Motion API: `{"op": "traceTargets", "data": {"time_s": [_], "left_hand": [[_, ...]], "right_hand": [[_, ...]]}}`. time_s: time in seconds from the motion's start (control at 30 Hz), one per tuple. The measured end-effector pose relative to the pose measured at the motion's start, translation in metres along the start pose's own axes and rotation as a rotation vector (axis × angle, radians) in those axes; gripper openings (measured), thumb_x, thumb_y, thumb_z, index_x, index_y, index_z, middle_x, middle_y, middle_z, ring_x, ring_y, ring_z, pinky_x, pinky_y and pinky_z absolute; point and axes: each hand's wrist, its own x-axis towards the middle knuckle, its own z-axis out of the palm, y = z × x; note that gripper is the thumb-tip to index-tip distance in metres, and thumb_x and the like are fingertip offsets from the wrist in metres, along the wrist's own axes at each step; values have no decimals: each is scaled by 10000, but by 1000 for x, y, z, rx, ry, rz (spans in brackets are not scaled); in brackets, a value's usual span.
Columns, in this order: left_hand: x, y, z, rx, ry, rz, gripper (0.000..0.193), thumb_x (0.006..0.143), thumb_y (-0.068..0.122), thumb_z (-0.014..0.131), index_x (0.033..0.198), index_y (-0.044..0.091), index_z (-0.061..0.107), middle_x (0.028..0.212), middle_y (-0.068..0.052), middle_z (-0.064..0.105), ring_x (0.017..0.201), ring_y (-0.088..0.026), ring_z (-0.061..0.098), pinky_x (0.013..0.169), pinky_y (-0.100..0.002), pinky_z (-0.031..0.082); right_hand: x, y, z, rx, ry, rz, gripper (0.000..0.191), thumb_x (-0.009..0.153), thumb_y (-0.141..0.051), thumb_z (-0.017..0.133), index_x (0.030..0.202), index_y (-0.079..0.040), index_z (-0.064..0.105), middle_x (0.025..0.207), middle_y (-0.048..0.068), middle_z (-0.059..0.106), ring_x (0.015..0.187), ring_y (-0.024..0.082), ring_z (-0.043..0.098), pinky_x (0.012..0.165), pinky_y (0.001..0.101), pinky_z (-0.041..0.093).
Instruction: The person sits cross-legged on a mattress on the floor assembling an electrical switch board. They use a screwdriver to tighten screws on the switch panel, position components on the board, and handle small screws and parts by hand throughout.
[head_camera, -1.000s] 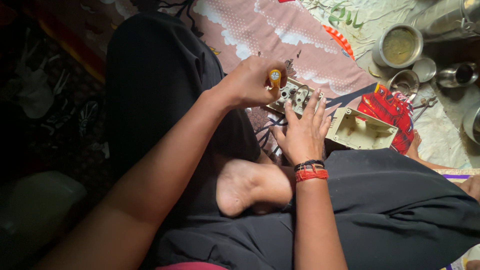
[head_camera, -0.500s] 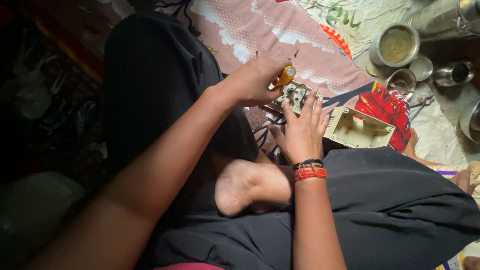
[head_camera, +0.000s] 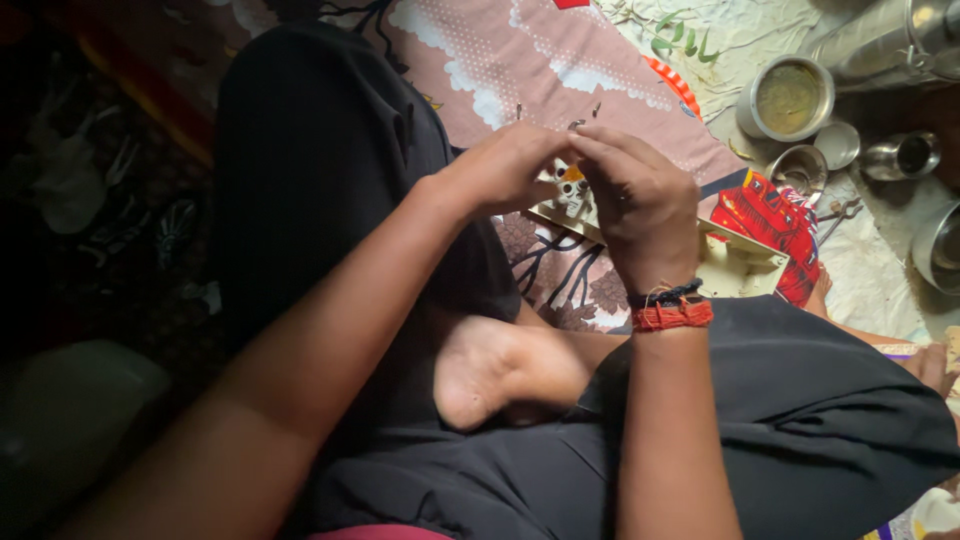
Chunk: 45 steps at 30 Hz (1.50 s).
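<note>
Both hands meet over the switch plate (head_camera: 575, 195); left hand (head_camera: 505, 170) and right hand (head_camera: 640, 205) pinch something small, unclear what. Best to keep the plate steady on the patterned cloth (head_camera: 560, 70)

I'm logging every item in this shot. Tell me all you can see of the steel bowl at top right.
The steel bowl is round, shiny metal with a raised rim, standing upright on the pale printed cloth. Its inside looks dull yellowish-brown; whether that is residue or contents is unclear. A smaller metal cup sits just below it. Neither hand touches it.
</note>
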Motion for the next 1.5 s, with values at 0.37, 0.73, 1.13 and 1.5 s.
{"op": "traceTargets", "data": {"time_s": [0.37,0.73,1.13,1.5], "left_hand": [[-1,10,-3,109,-59,-178,577,703,95,771,1263,141,638,967,-98,697,968,-307,679,833,-420,537],[7,28,-3,58,67,-29,183,869,209,753,1021,111,724,831,-164,711,804,-381,691,690,-463,544],[8,21,-15,-15,16,-130,433,748,236,822,1139,108,689,773,-128,699,717,-329,695,677,-420,554],[12,22,0,198,196,37,288,752,278,813,991,136,740,887,-109,718,880,-366,675,729,-473,528]], "right_hand": [[-8,5,2,-147,74,0,125,986,-105,793,1075,-42,733,1092,127,759,984,287,752,836,365,588],[-3,-9,15,-22,141,232,309,909,-157,832,1173,-38,724,981,129,738,841,230,749,736,334,591],[8,-3,14,268,-60,86,247,908,60,705,1127,-47,745,1148,107,772,1009,193,768,879,305,609],[16,-6,1,-127,-42,383,202,893,-165,902,996,-40,780,946,106,757,896,199,757,807,343,587]]}}
